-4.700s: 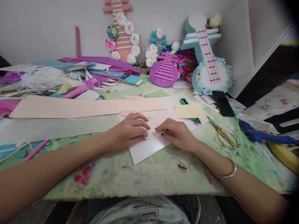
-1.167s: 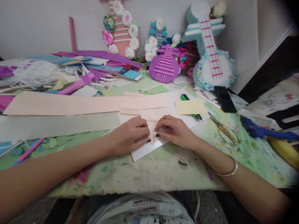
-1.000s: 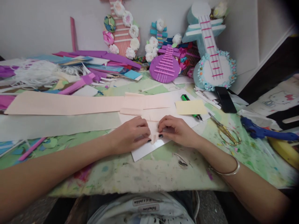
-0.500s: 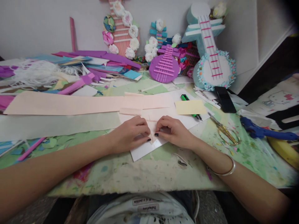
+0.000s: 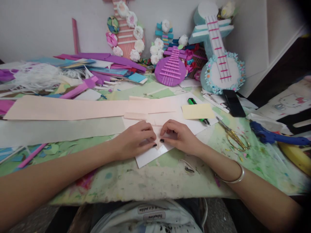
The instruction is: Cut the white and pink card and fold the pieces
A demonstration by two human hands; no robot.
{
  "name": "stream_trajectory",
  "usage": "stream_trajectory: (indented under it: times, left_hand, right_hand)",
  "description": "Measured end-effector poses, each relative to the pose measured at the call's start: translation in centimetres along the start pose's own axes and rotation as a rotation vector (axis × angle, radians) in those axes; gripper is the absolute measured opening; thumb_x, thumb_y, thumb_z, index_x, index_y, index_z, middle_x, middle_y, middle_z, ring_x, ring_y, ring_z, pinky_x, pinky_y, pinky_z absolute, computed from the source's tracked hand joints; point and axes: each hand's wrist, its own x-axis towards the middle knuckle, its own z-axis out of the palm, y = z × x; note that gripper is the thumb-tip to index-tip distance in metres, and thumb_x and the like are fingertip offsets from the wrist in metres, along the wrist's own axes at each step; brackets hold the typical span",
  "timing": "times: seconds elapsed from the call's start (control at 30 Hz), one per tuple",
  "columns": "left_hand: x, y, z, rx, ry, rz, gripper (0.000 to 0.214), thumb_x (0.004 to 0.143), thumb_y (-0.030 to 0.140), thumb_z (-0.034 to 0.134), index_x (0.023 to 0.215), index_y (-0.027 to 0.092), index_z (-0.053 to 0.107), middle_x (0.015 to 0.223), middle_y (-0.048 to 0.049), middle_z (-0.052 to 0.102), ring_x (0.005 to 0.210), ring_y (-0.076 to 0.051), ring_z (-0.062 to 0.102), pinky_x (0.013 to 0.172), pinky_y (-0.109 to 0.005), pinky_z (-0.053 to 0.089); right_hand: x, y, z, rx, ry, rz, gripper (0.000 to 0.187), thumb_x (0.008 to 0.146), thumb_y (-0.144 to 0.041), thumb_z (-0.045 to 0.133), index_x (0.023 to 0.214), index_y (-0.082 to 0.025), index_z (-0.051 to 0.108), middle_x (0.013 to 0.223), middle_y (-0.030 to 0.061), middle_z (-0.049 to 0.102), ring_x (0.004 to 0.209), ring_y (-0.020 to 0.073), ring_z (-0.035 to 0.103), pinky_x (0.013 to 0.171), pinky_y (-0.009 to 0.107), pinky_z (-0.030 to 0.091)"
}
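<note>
Both of my hands rest on a small pale pink folded paper piece (image 5: 158, 133) lying on a white sheet (image 5: 150, 155) near the table's front edge. My left hand (image 5: 134, 139) has its fingers curled and pressed down on the piece's left side. My right hand (image 5: 179, 136) pinches the right side, thumb and fingertips together. The two sets of fingertips nearly meet over the paper, and most of the piece is hidden under them.
A long pale pink paper strip (image 5: 65, 109) and a grey-green strip (image 5: 55, 132) lie behind to the left. Right of my hands are a yellow note (image 5: 197, 111), a green marker (image 5: 192, 101), gold scissors (image 5: 233, 138), a black phone (image 5: 234, 103) and a blue glue gun (image 5: 272, 136). Foam guitar models (image 5: 220, 69) stand by the wall.
My right-hand fingers have shifted slightly left and closer to the left hand over the folded piece. Since the earliest frame the paper has been gathered into a narrower fold.
</note>
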Motion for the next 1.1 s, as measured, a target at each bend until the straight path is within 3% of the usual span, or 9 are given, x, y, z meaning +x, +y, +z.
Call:
stream_trajectory:
  times: [0.2, 0.47, 0.67, 0.8, 1.1]
  left_hand:
    - [0.2, 0.3, -0.2, -0.007, -0.004, 0.004, 0.013, 0.091, 0.02, 0.052, 0.089, 0.016, 0.065, 0.088, -0.0053, 0.06, 0.084, -0.017, 0.053, 0.073, -0.027, 0.044]
    - [0.0, 0.1, 0.0, -0.012, -0.001, -0.01, 0.012, 0.089, 0.02, 0.053, 0.088, 0.017, 0.064, 0.088, -0.0048, 0.06, 0.084, -0.017, 0.053, 0.074, -0.028, 0.044]
    - [0.2, 1.0, -0.3, 0.105, 0.048, 0.137, 0.018, 0.092, 0.015, 0.048, 0.085, 0.016, 0.064, 0.087, -0.0074, 0.059, 0.082, -0.017, 0.05, 0.074, -0.03, 0.045]
    - [0.0, 1.5, -0.4, 0.168, -0.008, 0.222, 0.021, 0.094, 0.012, 0.045, 0.092, 0.015, 0.065, 0.088, -0.0083, 0.062, 0.085, -0.018, 0.052, 0.08, -0.033, 0.047]
    - [-1.2, 2.6, -1.3, 0.296, -0.15, 0.266, 0.024, 0.092, 0.011, 0.044, 0.108, 0.01, 0.061, 0.094, -0.0121, 0.065, 0.095, -0.025, 0.056, 0.082, -0.039, 0.044]
  right_hand:
    - [-0.2, 0.2, 0.2, 0.035, -0.017, -0.121, 0.021, 0.084, -0.006, 0.058, 0.089, -0.022, 0.07, 0.09, 0.0032, 0.054, 0.088, 0.0159, 0.054, 0.081, 0.032, 0.043]
    - [-0.3, 0.8, 0.5, -0.005, -0.027, -0.151, 0.027, 0.082, -0.003, 0.057, 0.089, -0.024, 0.073, 0.092, 0.0037, 0.054, 0.087, 0.016, 0.054, 0.078, 0.032, 0.044]
    - [-0.3, 0.6, 0.3, -0.023, -0.027, -0.149, 0.028, 0.081, -0.003, 0.057, 0.09, -0.024, 0.073, 0.091, 0.0039, 0.054, 0.088, 0.0164, 0.054, 0.08, 0.033, 0.045]
    - [-0.3, 0.5, 0.2, -0.014, -0.026, -0.134, 0.027, 0.081, -0.005, 0.058, 0.09, -0.025, 0.074, 0.09, 0.0037, 0.054, 0.088, 0.0166, 0.054, 0.079, 0.033, 0.045]
    - [-0.2, 0.6, 0.2, -0.02, -0.028, -0.128, 0.026, 0.081, -0.005, 0.057, 0.09, -0.023, 0.074, 0.091, 0.004, 0.056, 0.087, 0.0163, 0.055, 0.082, 0.034, 0.045]
